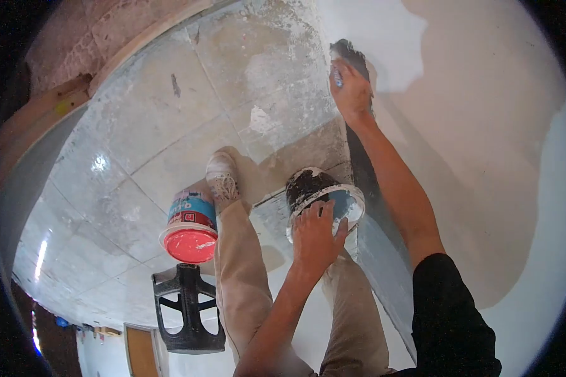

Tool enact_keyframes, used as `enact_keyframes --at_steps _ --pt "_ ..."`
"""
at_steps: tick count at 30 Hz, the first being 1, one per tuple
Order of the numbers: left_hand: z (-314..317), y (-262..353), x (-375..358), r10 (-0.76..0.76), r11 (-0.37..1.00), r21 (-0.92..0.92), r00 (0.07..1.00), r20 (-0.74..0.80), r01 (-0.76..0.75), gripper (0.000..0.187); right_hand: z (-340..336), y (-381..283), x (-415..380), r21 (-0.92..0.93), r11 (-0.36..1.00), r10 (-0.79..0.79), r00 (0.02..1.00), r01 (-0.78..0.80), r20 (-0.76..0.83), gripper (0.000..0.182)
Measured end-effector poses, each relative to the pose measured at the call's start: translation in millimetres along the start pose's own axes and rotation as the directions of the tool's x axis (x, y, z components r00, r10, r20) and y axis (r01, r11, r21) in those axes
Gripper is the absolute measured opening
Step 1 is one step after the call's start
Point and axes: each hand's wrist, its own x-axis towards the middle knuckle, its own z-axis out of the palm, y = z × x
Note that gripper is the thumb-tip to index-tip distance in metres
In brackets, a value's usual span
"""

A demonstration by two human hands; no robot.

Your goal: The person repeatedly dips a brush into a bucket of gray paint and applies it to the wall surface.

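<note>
My right hand [352, 94] is closed around a paintbrush, and only a bit of its pale handle [338, 77] shows. Its bristles are hidden, close to the dark grey painted band [360, 154] along the foot of the wall. My left hand [316, 235] grips the rim of a paint bucket [308, 182], thumb and fingers hooked over the near side. Dark paint smears the bucket's outside, and bluish-grey and white show within its rim. It stands on the floor beside the wall, in front of my legs.
To the left, a paint tub with a red lid [190, 244] sits beside my leg. Nearer stands a black plastic stool [188, 308]. The tiled floor [163, 119] is spotted with white paint. The pale wall [471, 157] rises on the right. A wooden door [141, 352] appears far behind.
</note>
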Motion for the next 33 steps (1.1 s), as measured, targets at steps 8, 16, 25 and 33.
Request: enact_keyframes --at_steps 8,16,25,33 --pt "-1 0 3 -0.043 0.998 -0.033 0.999 0.034 0.044 0.048 -15 10 0 -0.059 0.998 -0.015 0.966 0.0 -0.258 0.026" --pt "0 0 3 -0.02 1.0 0.023 1.0 0.002 0.02 0.048 9 3 2 -0.012 1.0 -0.02 0.99 0.018 -0.143 0.036" --pt "3 -4 0 0.037 0.999 0.012 0.996 -0.086 -0.036 0.046 -38 -3 -7 0.059 0.995 -0.053 0.94 0.077 -0.337 0.02" --pt "-3 -2 3 -0.002 1.0 0.008 1.0 0.009 0.002 0.049 -7 14 2 0.001 1.0 0.029 0.98 -0.029 -0.198 0.023"
